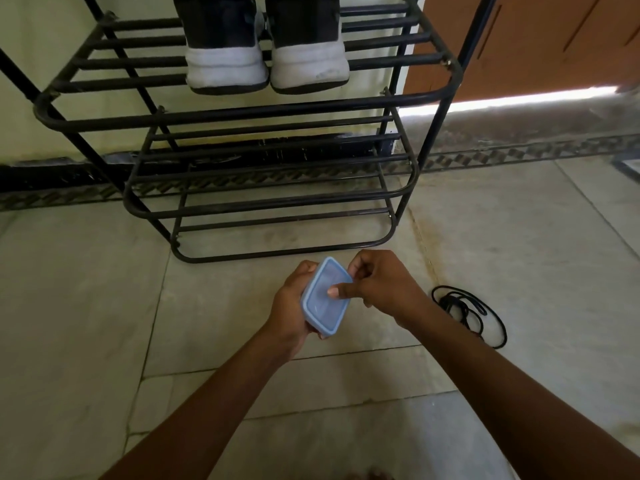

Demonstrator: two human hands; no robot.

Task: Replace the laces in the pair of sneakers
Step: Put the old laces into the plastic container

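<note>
Left hand [289,306] is gripping the small blue lidded container [325,295] from its left side, fingers curled around the body and holding it tilted above the floor [86,289]. We're seeing the right hand [379,285] working the same container: thumb pressing flat on the lid, other fingers curled at the lid's right edge. Contents aren't visible through the lid, so we're not calling what's inside.

Up top, the pair of sneakers [266,46] is sitting side by side on the upper tier of the black metal shoe rack [242,116], heels with white soles facing us, uppers dark. We're not seeing the lace area; it's cut off by the frame edge. Lower rack tiers are carrying nothing visible.

Right of the hands, a black lace [471,315] is lying in a loose coil on the floor, near the right forearm, apart from the rack.
</note>
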